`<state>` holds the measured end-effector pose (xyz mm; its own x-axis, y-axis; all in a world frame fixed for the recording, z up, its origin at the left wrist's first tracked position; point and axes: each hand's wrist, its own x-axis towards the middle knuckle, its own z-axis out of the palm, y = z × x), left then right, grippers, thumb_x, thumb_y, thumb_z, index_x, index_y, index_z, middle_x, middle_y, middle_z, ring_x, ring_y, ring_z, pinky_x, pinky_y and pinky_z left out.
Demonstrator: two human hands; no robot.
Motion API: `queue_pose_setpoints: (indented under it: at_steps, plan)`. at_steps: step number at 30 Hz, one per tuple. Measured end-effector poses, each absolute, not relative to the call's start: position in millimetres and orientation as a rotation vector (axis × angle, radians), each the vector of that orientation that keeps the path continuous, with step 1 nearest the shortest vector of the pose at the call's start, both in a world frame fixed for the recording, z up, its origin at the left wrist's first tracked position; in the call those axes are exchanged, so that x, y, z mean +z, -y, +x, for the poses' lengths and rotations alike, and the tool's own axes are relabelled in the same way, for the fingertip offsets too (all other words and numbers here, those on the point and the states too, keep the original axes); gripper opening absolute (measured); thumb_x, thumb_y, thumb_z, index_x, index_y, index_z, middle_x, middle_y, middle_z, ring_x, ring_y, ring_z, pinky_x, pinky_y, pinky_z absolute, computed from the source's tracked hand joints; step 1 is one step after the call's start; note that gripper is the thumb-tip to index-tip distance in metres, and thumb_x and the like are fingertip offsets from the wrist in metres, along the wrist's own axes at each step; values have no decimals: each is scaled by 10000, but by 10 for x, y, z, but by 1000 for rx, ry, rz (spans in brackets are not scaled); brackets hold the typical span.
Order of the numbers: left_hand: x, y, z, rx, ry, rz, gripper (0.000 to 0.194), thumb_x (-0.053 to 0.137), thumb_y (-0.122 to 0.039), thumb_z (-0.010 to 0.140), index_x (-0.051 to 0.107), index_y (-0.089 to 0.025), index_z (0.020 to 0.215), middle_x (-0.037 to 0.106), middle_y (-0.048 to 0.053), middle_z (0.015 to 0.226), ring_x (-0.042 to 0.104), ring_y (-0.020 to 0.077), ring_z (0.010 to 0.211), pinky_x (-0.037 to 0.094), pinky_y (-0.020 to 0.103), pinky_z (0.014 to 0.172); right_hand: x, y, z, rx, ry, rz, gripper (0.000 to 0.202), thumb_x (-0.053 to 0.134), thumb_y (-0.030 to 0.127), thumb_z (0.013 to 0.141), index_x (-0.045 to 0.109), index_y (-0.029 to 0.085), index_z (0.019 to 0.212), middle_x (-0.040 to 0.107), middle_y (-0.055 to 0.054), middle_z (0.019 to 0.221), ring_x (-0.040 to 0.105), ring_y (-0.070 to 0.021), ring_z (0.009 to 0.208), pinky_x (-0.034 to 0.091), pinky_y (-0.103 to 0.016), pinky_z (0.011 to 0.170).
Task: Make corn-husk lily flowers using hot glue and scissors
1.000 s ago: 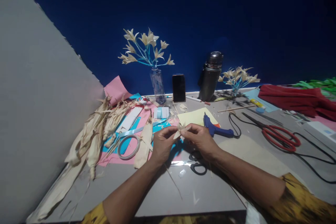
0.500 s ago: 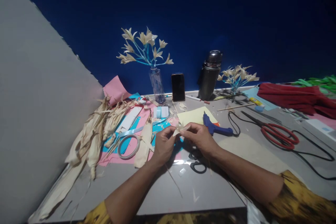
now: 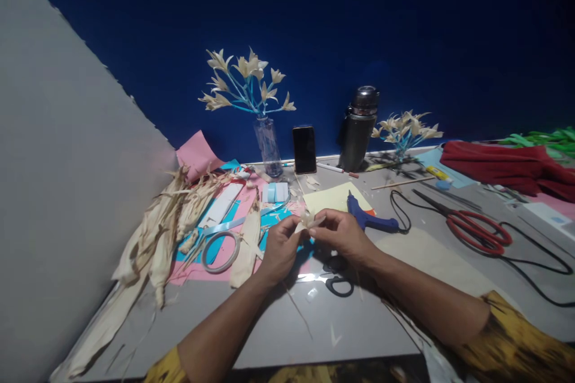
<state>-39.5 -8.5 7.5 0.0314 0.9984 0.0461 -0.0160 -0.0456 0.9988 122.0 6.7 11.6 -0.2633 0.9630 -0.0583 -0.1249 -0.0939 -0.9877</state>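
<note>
Between both hands is a small cream corn husk flower (image 3: 307,221) with its pale petals pointing up and outward. My left hand (image 3: 282,246) is closed, thumb and fingers pinching the flower's base from the left. From the other side, my right hand (image 3: 344,236) pinches a petal on the right with thumb and forefinger. The black-handled scissors (image 3: 340,286) lie on the table below the right wrist. A blue glue gun (image 3: 372,218) rests just beyond the right hand, near a sheet of yellow paper (image 3: 330,196).
Dried corn husks (image 3: 148,239) pile up on the left beside a tape roll (image 3: 221,251) and blue ribbon (image 3: 275,192). Behind stand a flower-filled bottle (image 3: 268,146), a phone (image 3: 304,149) and a flask (image 3: 359,131). Red-handled scissors (image 3: 478,233) and a cord lie right.
The flower has turned slightly between my fingers, and its right petal shows more plainly. My hands stay in nearly the same place; the view has shifted a little.
</note>
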Motion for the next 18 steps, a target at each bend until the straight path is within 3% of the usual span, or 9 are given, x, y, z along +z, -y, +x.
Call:
queue_pose_setpoints:
  at_steps: [5, 9, 12, 15, 18]
  plan:
    - [60, 71, -402, 1245, -1157, 1219, 127, 744, -315, 742, 727, -189, 743, 666, 5, 663, 554, 111, 603, 461, 219, 600, 157, -76, 1253, 1546, 1329, -1022, 323, 830, 402, 640, 664, 176, 801, 669, -6, 690, 561, -143, 596, 405, -264, 551]
    - [59, 54, -404, 1219, -1087, 1105, 288, 810, -423, 699, 700, -161, 745, 689, 41, 695, 635, 152, 652, 530, 265, 636, 353, -163, 1423, 1444, 1532, -1063, 267, 739, 413, 733, 671, 176, 834, 687, -29, 706, 589, -166, 613, 420, -281, 572]
    - [36, 42, -418, 1203, -1041, 1016, 397, 846, -491, 650, 662, -152, 744, 678, 42, 696, 655, 167, 638, 562, 300, 625, 524, -258, 1712, 1080, 2001, -1237, 174, 671, 352, 791, 691, 180, 795, 703, -46, 762, 612, -186, 667, 421, -286, 606]
    - [-5, 34, -435, 1208, -1001, 994, 423, 866, -485, 635, 633, -151, 749, 667, 29, 677, 639, 149, 598, 555, 290, 591, 561, -326, 2062, 546, 2404, -1549, 200, 654, 346, 830, 711, 198, 952, 731, -83, 941, 656, -246, 813, 429, -309, 669]
    - [-16, 40, -431, 1180, -968, 983, 432, 883, -461, 625, 630, -148, 783, 677, 31, 669, 642, 149, 592, 554, 294, 593, 440, -362, 2323, 265, 2558, -1745, 290, 675, 334, 818, 685, 187, 1068, 704, -138, 1094, 640, -314, 1018, 453, -329, 748]
